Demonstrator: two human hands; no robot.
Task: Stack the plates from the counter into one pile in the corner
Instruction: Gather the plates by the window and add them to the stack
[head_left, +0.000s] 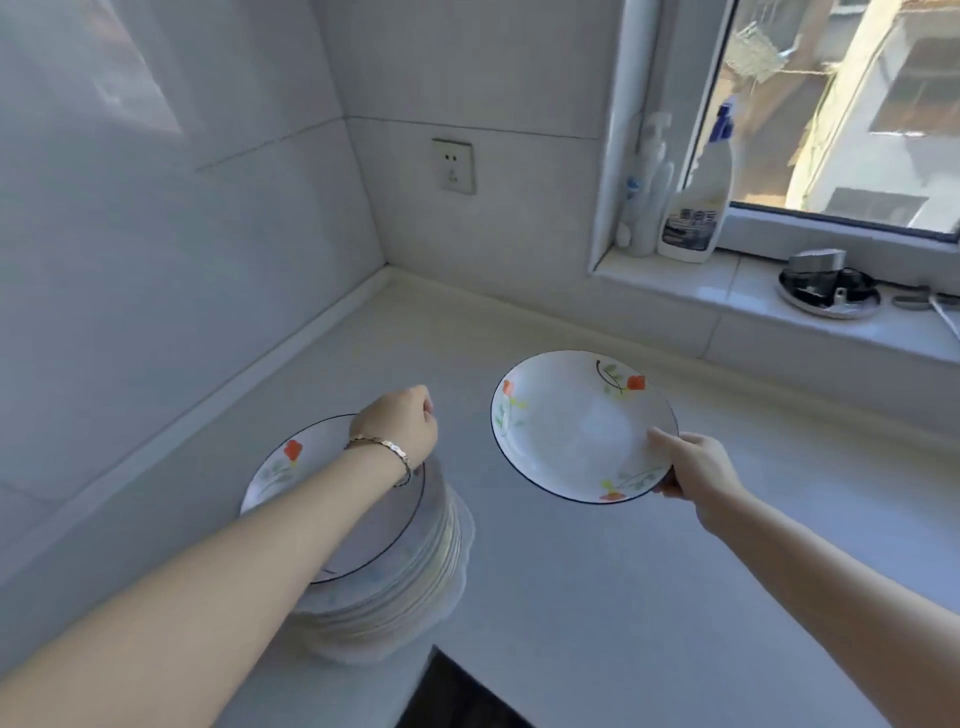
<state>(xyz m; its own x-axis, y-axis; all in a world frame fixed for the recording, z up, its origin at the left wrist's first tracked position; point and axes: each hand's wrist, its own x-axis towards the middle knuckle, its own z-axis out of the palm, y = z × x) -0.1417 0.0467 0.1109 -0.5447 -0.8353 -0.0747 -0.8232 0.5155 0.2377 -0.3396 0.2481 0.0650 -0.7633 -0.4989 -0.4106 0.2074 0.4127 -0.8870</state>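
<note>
Right of the pile (439, 566), flowered plate (576, 431) up in the air, pinched at its near rim by right hand (696, 467), thumb on top. Above the pile, left hand (400, 423), fingers curled, gripping nothing.

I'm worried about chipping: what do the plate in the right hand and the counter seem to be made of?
The plate looks like glazed ceramic: glossy white face, painted flowers, thin dark rim line. The counter looks like pale, smooth matte stone or composite; which, I cannot tell.
</note>
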